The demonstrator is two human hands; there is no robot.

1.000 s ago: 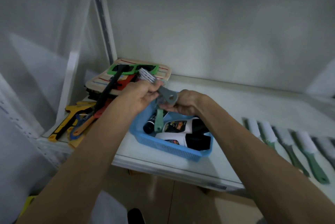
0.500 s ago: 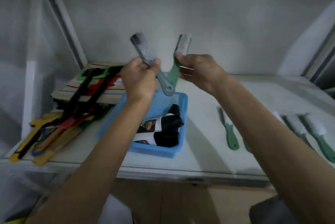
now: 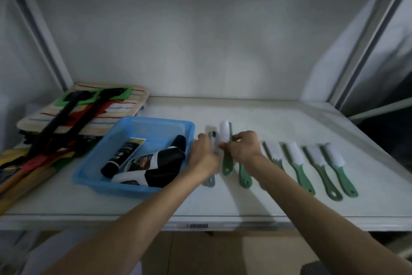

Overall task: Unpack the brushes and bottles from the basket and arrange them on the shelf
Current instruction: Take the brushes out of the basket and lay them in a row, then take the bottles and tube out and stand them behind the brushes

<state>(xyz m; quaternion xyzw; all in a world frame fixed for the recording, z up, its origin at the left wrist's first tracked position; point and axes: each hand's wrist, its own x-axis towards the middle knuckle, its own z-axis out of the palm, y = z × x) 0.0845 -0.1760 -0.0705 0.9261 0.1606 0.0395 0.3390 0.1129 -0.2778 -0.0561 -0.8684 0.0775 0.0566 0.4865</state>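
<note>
- Already a row of brushes (image 3: 293, 152) lies on the shelf (image 3: 289, 118)
- Left hand (image 3: 204, 156) grip holds a grey brush (image 3: 210, 136), right hand (image 3: 243, 147) grip a green brush (image 3: 225, 132), at the row's left end
- Bottles (image 3: 151, 163) lie in the basket (image 3: 133, 188), not yet unpacked

Bare to the frame's edge: a person's left hand (image 3: 204, 158), right hand (image 3: 243, 147) and both forearms (image 3: 312, 208). The blurred pale fabric (image 3: 51, 250) beneath may be clothing.
</note>
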